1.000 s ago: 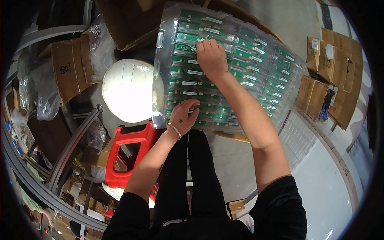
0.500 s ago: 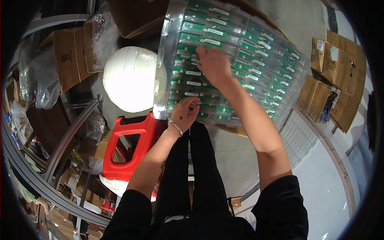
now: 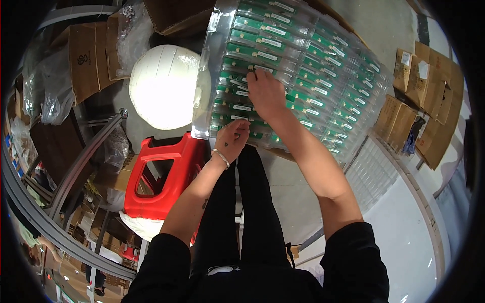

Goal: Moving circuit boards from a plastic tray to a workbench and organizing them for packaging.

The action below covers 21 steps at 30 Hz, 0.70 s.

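A clear plastic tray (image 3: 203,101) holds rows of narrow green circuit boards (image 3: 262,41) with white labels. My right hand (image 3: 268,95) reaches over its left-hand rows, fingers bent down and pressed together on a green board that sits askew in its slot. The fingertips are partly hidden behind the hand. Lower down, at the tray's near left corner, my left hand (image 3: 233,140) is closed, its fingers curled against the nearest boards. Whatever lies between those fingers cannot be made out.
Left of the tray stands a bright white rounded bundle (image 3: 164,88), with a red plastic stool (image 3: 169,177) nearer to me. A metal rail (image 3: 86,161) curves along the left. Cardboard boxes (image 3: 417,96) stack at the right, beside a white surface (image 3: 399,227). Another person is at the far lower left.
My right hand has shifted slightly down and left and settled onto a board; before, its fingers were blurred. My left hand has stayed by the near corner, its fingers drawn closer together.
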Motion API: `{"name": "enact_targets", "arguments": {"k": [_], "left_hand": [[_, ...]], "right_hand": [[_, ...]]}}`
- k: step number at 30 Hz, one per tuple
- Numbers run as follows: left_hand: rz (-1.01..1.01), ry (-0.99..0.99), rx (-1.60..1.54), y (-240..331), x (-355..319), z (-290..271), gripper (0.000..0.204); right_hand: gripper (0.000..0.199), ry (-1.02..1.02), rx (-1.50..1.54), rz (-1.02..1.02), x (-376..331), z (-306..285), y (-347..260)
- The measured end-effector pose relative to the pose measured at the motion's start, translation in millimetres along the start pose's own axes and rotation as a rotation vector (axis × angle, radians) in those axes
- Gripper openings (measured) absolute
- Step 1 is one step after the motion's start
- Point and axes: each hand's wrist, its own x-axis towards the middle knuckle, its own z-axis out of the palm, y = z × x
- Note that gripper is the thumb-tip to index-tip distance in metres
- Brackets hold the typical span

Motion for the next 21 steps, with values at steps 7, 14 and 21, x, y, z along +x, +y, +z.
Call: {"name": "enact_targets", "arguments": {"k": [7,14,21], "left_hand": [[-0.051,-0.005,-0.150,-15,-15,-1,0.019],[-0.092,0.076,-0.314,-36,-24,6,0.018],[-0.411,0.097,-0.633,-35,-36,2,0.019]], "right_hand": [[0.035,0.091,0.045,0.019,-8,2,0],[0.035,0.009,-0.009,0.199,-22,24,-23],[0.035,0.003,0.139,0.048,-43,11,-27]]}}
